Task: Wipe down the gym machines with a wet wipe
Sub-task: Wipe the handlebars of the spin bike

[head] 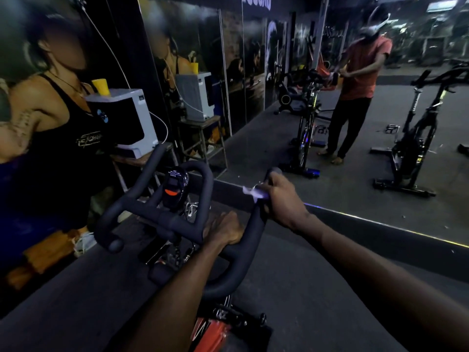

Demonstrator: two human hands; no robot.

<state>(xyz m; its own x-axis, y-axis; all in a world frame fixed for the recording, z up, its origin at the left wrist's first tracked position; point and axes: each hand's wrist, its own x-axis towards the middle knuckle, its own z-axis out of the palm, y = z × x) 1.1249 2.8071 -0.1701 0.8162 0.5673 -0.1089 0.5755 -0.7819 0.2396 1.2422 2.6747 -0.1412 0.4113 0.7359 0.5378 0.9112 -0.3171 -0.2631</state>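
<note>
two bare forearms reach in from the bottom edge toward the black handlebar [162, 219] of a spin bike whose orange frame [210, 331] shows just beneath them. left hand [223, 231] rests on top of the handlebar's right-side loop, its fingers curled over the bar and holding it. right hand [284, 199] sits further out, on the upright right horn of the same handlebar near its tip, fingers wrapped round the horn with the wet wipe [253, 193] bunched under them; a white crumpled end of the wipe sticks out to the left of the knuckles. at the middle of the handlebar stands a small console [172, 186] with an orange button.

beyond the bike, to the left, a white appliance [127, 120] with a yellow cup [101, 87] on top sits on a wooden stand, against a wall mural [43, 123] of an athlete. a wall mirror [380, 110] ahead reflects the person in a red shirt bent over the bike, and another spin bike [411, 143] on the dark floor.
</note>
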